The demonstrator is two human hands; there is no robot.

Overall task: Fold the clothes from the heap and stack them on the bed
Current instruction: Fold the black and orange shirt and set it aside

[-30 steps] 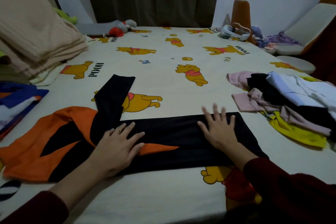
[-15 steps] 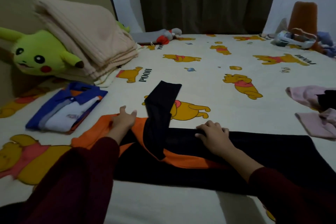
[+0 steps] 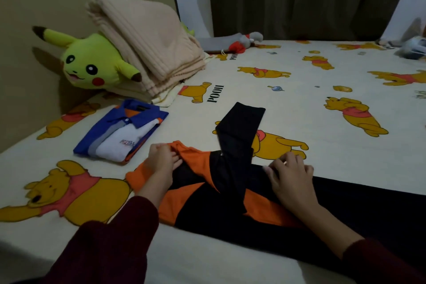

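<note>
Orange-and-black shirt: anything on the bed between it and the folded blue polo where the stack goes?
Nothing visible. The orange-and-black shirt lies flat, the left hand gripping its orange edge and the right hand on its black part. Only bare printed bedsheet separates it from the folded blue polo.

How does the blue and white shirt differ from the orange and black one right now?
The blue and white shirt is folded into a neat rectangle, untouched; the orange and black shirt lies spread out, one black sleeve angled away. The left hand and right hand grip the orange one only. Both lie on the bed sheet.
</note>
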